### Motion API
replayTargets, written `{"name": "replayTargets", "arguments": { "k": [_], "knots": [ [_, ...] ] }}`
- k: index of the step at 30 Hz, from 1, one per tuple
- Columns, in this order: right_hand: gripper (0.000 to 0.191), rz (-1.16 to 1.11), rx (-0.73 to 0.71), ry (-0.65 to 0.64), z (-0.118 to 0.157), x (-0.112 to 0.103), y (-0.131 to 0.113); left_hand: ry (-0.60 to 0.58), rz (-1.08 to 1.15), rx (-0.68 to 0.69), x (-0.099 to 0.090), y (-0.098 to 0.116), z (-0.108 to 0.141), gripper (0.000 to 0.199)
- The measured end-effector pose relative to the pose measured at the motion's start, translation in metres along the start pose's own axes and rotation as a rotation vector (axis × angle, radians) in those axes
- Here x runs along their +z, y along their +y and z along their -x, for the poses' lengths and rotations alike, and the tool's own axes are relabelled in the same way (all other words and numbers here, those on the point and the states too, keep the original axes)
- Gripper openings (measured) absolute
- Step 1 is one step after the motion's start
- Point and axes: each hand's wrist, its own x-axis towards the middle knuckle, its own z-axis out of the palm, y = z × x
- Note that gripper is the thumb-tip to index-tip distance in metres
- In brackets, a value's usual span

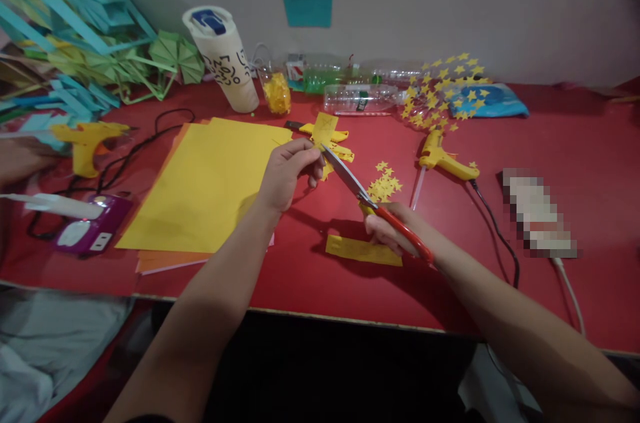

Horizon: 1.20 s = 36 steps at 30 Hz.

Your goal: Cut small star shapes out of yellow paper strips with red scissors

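Between its thumb and fingers, my left hand (pixel 293 173) pinches a small piece of yellow paper (pixel 325 127) above the table. My right hand (pixel 387 226) is closed round the red handles of a pair of scissors (pixel 350 182), whose blades point at the paper near my left fingertips. Whether the blades touch the paper I cannot tell. Below the scissors lies a yellow paper strip (pixel 363 250) with faint lines on it. A heap of small yellow paper stars (pixel 384 184) sits just beyond my right hand. A yellow cutter (pixel 340 136) lies partly hidden behind the held paper.
Yellow sheets (pixel 200 183) over orange ones lie at left. A yellow glue gun (pixel 445 160) with a cord rests at right, near a blurred-out phone-like object (pixel 540 213). Behind stand a white tumbler (pixel 223 60) and plastic bottles (pixel 360 100). Another person's hand (pixel 23 160) is near a second glue gun (pixel 87 140).
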Motion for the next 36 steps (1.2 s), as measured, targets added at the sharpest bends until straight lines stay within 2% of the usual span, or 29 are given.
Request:
{"name": "replayTargets", "arguments": {
  "k": [5, 15, 25, 36],
  "knots": [
    [0.049, 0.039, 0.017, 0.025, -0.0030, -0.0001, 0.0076, -0.009, 0.010, 0.017, 0.0011, 0.0005, 0.0004, 0.018],
    [0.051, -0.003, 0.075, 0.038, -0.0043, 0.0027, 0.0047, 0.002, -0.004, 0.007, 0.0000, -0.0001, -0.0001, 0.019],
    [0.045, 0.007, 0.093, 0.048, -0.0055, 0.0033, 0.0069, -0.003, 0.022, 0.018, -0.0005, 0.0011, 0.0002, 0.017],
    [0.049, 0.040, 0.083, 0.046, -0.0054, 0.0028, 0.0065, 0.009, 0.016, 0.032, -0.0012, 0.0014, 0.0004, 0.016]
  ]
}}
